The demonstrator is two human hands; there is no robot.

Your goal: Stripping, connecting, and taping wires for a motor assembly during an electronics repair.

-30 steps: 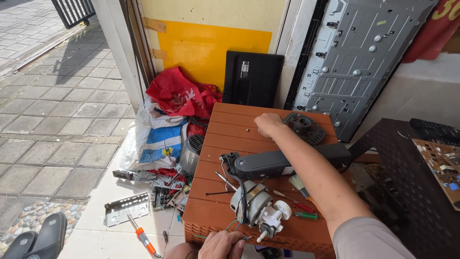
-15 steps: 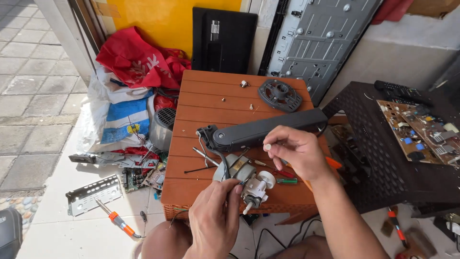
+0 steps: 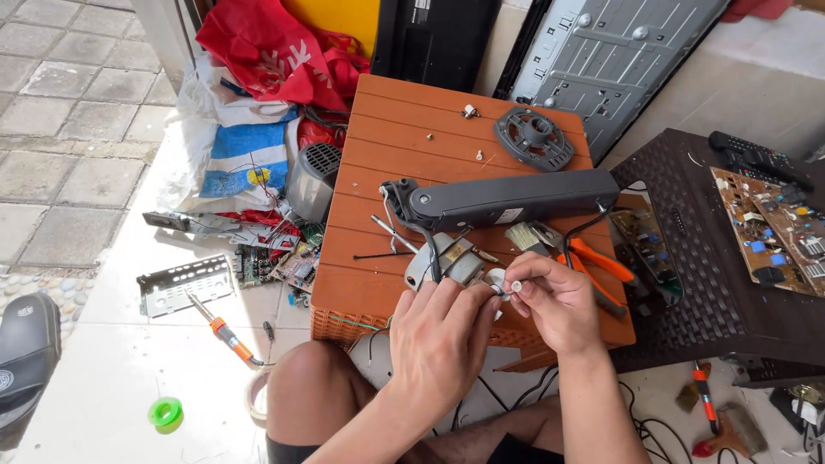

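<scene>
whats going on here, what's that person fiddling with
A person sits at a low orange-brown table, both hands on a small electric motor near its front edge. The left hand steadies the motor body, while the right hand pinches a small white part at its end. Behind it lie a long dark grey housing, a round black grille piece, a brush and orange-handled pliers. Circuit boards and a soldering iron lie on the floor to the left.

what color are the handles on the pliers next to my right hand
Orange. The pliers lie on the brown table just beyond the right hand, clearest in the head view.
</scene>
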